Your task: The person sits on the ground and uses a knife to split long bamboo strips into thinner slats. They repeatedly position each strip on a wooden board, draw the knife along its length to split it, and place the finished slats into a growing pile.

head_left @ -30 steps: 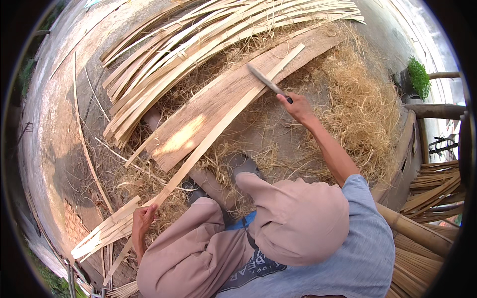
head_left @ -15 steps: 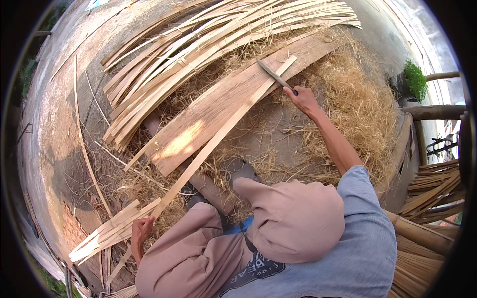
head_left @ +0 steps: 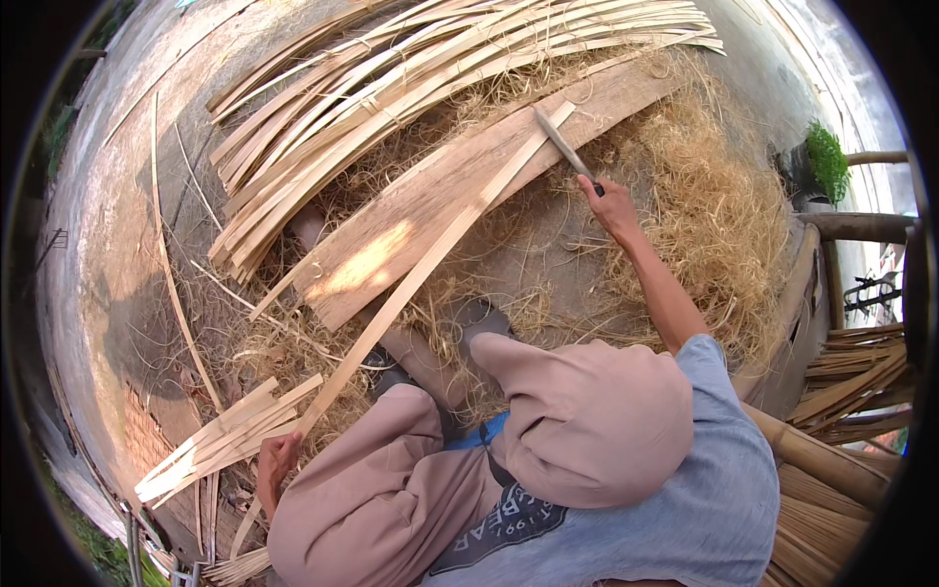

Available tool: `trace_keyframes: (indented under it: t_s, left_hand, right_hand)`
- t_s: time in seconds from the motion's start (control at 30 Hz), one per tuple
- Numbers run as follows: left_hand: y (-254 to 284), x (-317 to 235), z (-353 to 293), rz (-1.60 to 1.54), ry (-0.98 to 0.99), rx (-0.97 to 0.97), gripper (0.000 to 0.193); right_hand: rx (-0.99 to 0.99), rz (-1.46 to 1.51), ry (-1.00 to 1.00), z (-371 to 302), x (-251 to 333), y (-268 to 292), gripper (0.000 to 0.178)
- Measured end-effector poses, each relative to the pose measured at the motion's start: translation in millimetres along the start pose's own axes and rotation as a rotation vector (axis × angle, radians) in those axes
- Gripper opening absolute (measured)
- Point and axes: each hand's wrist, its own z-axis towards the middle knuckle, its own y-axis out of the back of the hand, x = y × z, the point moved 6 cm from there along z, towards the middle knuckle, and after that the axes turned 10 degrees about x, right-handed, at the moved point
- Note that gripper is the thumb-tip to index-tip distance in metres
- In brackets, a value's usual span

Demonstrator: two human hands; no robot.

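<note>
My right hand point(head_left: 613, 209) is closed around the dark handle of a knife point(head_left: 560, 143). Its long blade lies across the far end of a pale wooden strip, probably bamboo point(head_left: 421, 266). That strip runs slantwise over a broad wooden board point(head_left: 377, 225) and down past my left knee. Near its lower end, my left hand point(head_left: 279, 458) grips the strip with closed fingers. The board rests slanting over my lower legs, its near end close to my shins. Beside my left hand lies a small stack of pale strips point(head_left: 220, 440).
A large bundle of long strips point(head_left: 391, 98) lies beyond the board. Curly shavings point(head_left: 694, 215) heap up to the right and around my feet. Bamboo poles point(head_left: 822, 455) and more strips point(head_left: 812, 519) stand at the right. A green plant point(head_left: 827, 161) grows farther off.
My right hand and the knife have shifted a little to the right, and the blade is angled more steeply. The strip's far end has moved slightly left along the board. My left hand keeps its grip.
</note>
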Motion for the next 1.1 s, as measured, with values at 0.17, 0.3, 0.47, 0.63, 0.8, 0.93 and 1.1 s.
trace_keyframes:
  t_s: [0.17,0.3,0.47,0.63,0.8,0.93,1.1]
  left_hand:
    - [-0.4,10.0,21.6,-0.033,0.008,-0.025,0.058]
    - [-2.1,2.0,20.4,-0.021,-0.024,-0.011,0.058]
    - [4.3,22.4,7.4,0.023,0.017,-0.058,0.06]
    - [-16.5,-16.1,44.2,-0.108,-0.095,-0.134,0.05]
    - [-86.7,-173.2,103.1,-0.093,-0.408,-0.237,0.036]
    - [-105.8,-187.9,92.1,0.329,-0.832,-0.516,0.045]
    - [-110.8,-155.6,88.1,0.41,-0.573,-0.526,0.044]
  right_hand:
    - [-0.023,-0.093,-0.069,27.5,-9.4,18.7,0.073]
    - [-0.076,-0.035,-0.202,33.4,-28.2,21.9,0.076]
    - [-0.174,-0.168,-0.151,32.1,-18.0,24.8,0.081]
    - [-0.148,0.26,-0.299,32.7,-27.8,12.1,0.073]
    - [-0.12,0.024,0.071,-35.8,88.3,-34.2,0.062]
    - [-0.115,-0.036,0.059,-9.9,71.0,-35.5,0.065]
    - [-0.092,0.186,-0.247,29.2,17.6,-0.1,0.076]
